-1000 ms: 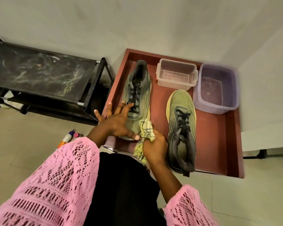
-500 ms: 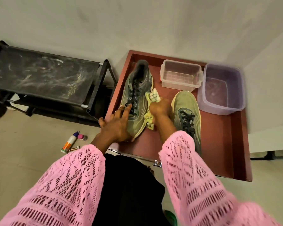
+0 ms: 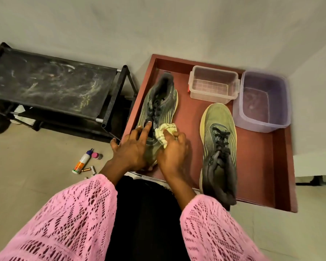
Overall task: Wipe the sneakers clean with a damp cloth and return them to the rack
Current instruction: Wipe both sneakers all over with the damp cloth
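Cloth (image 3: 165, 133) in right grip (image 3: 172, 150) (bunched)

Left hand (image 3: 132, 149) flat, fingers spread, pressing down; right hand (image 3: 172, 149) curled, gripping.

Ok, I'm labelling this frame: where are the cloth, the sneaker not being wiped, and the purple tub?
cloth (image 3: 166, 131): head view, bunched part above the right hand.
sneaker not being wiped (image 3: 217, 117): head view, its toe.
purple tub (image 3: 262, 127): head view, near wall.
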